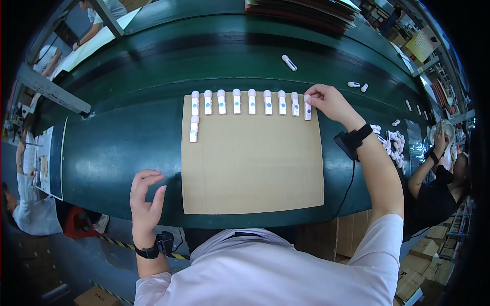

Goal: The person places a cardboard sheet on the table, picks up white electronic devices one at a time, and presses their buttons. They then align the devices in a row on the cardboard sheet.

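A flat cardboard sheet (pixel 255 168) lies on the dark green table. Along its far edge stretches a row of several small white stick-shaped devices (pixel 252 104), each with a rounded pale pink cap, most showing a blue dot. One more such device (pixel 194 131) lies below the row's left end. At the row's right end, my right hand (pixel 326 102) pinches the pink cap of a white device with a dark dot (pixel 308 111), which rests on the cardboard. My left hand (pixel 147 199) hovers by the table's front edge, left of the cardboard, fingers apart and holding nothing.
A pile of similar devices (pixel 393 145) lies right of my right forearm, with a few strays (pixel 289 62) farther back. Stacked dark red boards (pixel 301 15) stand at the far edge. A metal post (pixel 53 89) rises at left. Other people (pixel 439 194) sit on both sides.
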`<state>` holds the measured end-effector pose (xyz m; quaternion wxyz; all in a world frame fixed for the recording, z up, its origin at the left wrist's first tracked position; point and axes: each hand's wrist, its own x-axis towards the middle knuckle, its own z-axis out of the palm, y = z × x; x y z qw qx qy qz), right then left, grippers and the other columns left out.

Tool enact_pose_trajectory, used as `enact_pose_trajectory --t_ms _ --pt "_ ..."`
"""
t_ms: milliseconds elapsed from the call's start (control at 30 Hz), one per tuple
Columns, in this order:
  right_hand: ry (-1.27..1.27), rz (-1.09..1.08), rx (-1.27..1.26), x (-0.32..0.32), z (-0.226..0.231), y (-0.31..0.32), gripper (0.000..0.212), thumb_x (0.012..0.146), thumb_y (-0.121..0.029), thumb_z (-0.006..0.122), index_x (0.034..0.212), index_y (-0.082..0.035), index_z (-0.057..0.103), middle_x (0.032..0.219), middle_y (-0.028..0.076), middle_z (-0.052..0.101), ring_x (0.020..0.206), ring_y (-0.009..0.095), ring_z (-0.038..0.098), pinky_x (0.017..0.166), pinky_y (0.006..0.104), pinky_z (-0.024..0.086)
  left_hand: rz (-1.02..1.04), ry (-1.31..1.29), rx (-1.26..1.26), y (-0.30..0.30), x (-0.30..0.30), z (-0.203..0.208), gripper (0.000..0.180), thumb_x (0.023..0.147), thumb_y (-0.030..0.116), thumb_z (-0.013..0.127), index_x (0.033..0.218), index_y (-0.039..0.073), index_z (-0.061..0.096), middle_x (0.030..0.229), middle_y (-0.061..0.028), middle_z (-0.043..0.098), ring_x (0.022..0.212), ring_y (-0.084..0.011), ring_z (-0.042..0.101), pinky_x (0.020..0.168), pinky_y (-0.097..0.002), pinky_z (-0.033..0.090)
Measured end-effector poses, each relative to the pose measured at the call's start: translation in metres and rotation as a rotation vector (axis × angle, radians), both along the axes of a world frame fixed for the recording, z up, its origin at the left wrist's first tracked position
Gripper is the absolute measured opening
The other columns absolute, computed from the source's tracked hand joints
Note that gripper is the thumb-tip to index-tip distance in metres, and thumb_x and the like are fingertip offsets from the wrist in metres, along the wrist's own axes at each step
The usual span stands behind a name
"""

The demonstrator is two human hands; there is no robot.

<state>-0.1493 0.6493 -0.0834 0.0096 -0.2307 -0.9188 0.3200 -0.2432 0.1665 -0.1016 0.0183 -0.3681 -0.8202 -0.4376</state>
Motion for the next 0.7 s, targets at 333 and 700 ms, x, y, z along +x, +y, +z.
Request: enact_pose_trajectory --t_ms 333,700 --pt "-0.120 0.011 0.091 -0.015 -0.005 0.010 0.023 0.093 -0.019 0.063 0.105 0.000 0.068 0.083 0.007 0.066 0.075 0.014 0.058 0.074 0.0273 0.050 0.008 -0.013 -0.049 0.000 -0.013 -0.010 0.022 0.080 -0.006 0.061 0.101 0.000 0.063 0.106 -0.0135 0.061 0.101 -0.0269 0.059 0.091 -0.0337 0.045" --pt "-0.163 -0.021 0.138 -0.015 0.003 0.013 0.028 0.091 -0.022 0.064 0.108 0.000 0.066 0.085 0.008 0.066 0.076 0.015 0.058 0.075 0.0274 0.049 0.018 -0.025 -0.052 0.002 -0.022 -0.014 0.021 0.080 -0.005 0.062 0.100 0.000 0.063 0.106 -0.0136 0.062 0.101 -0.0271 0.059 0.090 -0.0333 0.045"
